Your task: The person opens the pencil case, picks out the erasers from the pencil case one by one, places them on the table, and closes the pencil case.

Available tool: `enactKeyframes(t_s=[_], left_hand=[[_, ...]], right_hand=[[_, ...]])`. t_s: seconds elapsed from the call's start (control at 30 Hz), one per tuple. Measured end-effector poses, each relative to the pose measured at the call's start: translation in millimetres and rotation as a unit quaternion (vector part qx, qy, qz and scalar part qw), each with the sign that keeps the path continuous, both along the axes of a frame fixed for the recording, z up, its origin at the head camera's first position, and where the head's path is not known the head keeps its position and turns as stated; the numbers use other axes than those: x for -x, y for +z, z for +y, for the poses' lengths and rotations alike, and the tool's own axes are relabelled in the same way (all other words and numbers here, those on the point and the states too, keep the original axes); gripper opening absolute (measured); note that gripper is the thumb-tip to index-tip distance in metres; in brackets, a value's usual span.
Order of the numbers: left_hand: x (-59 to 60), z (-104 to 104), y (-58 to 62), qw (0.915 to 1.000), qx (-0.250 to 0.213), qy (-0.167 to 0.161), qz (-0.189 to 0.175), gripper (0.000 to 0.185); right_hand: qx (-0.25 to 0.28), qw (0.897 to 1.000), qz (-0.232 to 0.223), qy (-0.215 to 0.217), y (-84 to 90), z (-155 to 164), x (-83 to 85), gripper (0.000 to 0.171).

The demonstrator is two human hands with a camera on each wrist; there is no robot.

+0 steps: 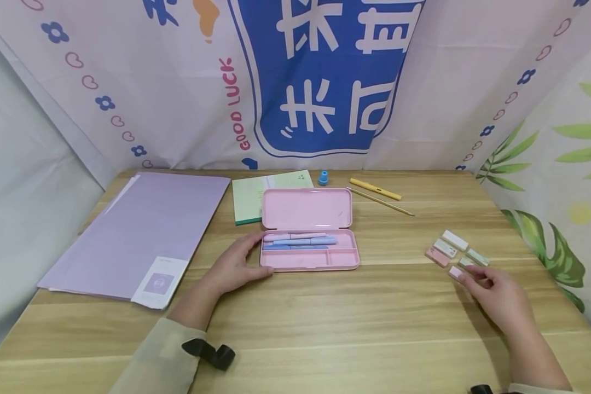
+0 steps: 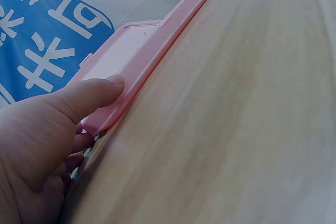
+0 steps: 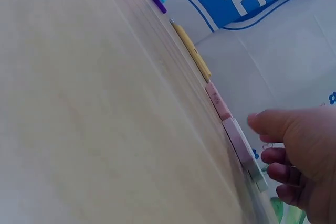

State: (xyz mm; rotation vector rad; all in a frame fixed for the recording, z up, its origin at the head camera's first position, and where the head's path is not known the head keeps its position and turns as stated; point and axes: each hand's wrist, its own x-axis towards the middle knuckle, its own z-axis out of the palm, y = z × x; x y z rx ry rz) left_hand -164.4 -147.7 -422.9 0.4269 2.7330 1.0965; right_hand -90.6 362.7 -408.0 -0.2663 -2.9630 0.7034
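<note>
An open pink pencil case [image 1: 295,259] lies mid-table, several pastel pens [image 1: 305,241] in its long rear compartment. My left hand [image 1: 236,268] holds its left end, thumb on the front wall and fingers round the side; the left wrist view shows the thumb [image 2: 113,85] against the pink wall. At right, my right hand [image 1: 502,298] hovers at a group of small block erasers. Its thumb and fingertips are right by a small pale pink eraser [image 1: 455,272] and a green eraser [image 1: 466,263]. A gap shows between the thumb [image 3: 262,124] and the erasers in the right wrist view.
Beside these lie white erasers [image 1: 455,240], a darker pink eraser [image 1: 437,256] and another green eraser [image 1: 477,257]. Behind the case are a green notepad [image 1: 248,200], a blue stamp-like piece [image 1: 323,178], a yellow pen [image 1: 375,189] and a gold pencil [image 1: 384,202]. A purple folder [image 1: 148,230] covers the left.
</note>
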Motion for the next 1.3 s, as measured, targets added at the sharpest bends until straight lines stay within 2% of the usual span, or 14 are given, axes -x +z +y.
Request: enactKeyframes(t_s=[0.13, 0.27, 0.43, 0.57, 0.7, 0.9, 1.1, 1.3], left_hand=[[-0.1, 1, 0.8, 0.9999, -0.007, 0.003, -0.007, 0.091], [-0.3, 1, 1.1, 0.9999, -0.008, 0.004, -0.008, 0.091], [0.0, 1, 2.1, 0.9999, -0.011, 0.002, -0.004, 0.090], [0.2, 0, 1.9, 0.9999, -0.013, -0.002, 0.003, 0.089], [-0.4, 0, 1.3, 0.9998, -0.018, -0.005, 0.006, 0.089], [-0.9, 1, 0.0, 0.9998, -0.017, -0.005, 0.007, 0.088], [-1.5, 0, -0.9, 0.9998, -0.016, -0.002, 0.008, 0.088], [-1.5, 0, 0.2, 0.9999, -0.012, -0.002, 0.010, 0.088]], right_hand=[[0.015, 0.999, 0.036, 0.011, 6.1, -17, 9.2, 0.046], [0.040, 0.996, 0.054, 0.050, 12.6, -41, 28.8, 0.041], [0.079, 0.990, 0.049, 0.105, 15.0, -75, 64.6, 0.042], [0.132, 0.982, 0.038, 0.127, 12.1, -101, 97.8, 0.044], [0.182, 0.974, 0.018, 0.136, 11.7, -125, 125.4, 0.046], [0.231, 0.963, -0.005, 0.141, 15.8, -155, 154.8, 0.052], [0.234, 0.960, -0.020, 0.151, 17.9, -171, 176.0, 0.053], [0.217, 0.964, -0.011, 0.153, 22.6, -179, 178.9, 0.044]])
